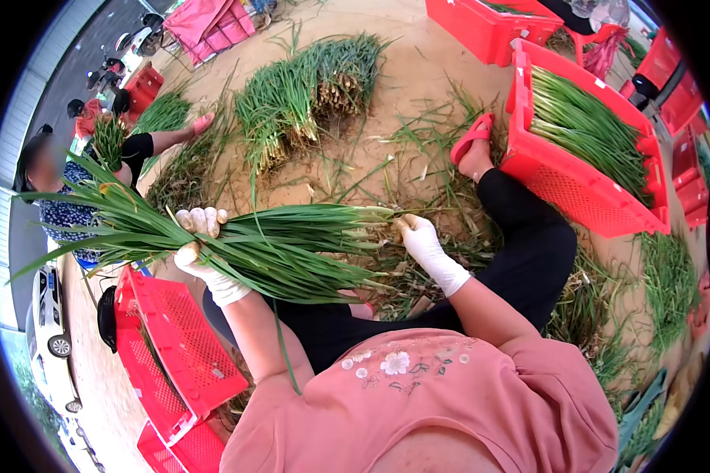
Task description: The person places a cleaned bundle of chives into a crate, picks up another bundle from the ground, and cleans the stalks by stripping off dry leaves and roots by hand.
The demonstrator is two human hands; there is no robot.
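Observation:
A large bunch of garlic chives [284,244] lies across in front of me above my lap, leaf tips to the left and pale root ends to the right. My left hand [203,251], in a white glove, is wrapped round the leafy part of the bunch. At the root ends, my right hand [427,246], also gloved in white, has its thumb and fingers pinched on a garlic chive stalk at the bunch's edge. The fingertips partly hide what they grip. One long leaf hangs down over my left forearm.
Ahead on the ground stands a heap of chives [308,94]. A red crate [584,185] holding chives is at right, another red crate [181,347] at lower left. Loose leaves [442,292] litter the ground. A co-worker [71,193] sits at left holding chives.

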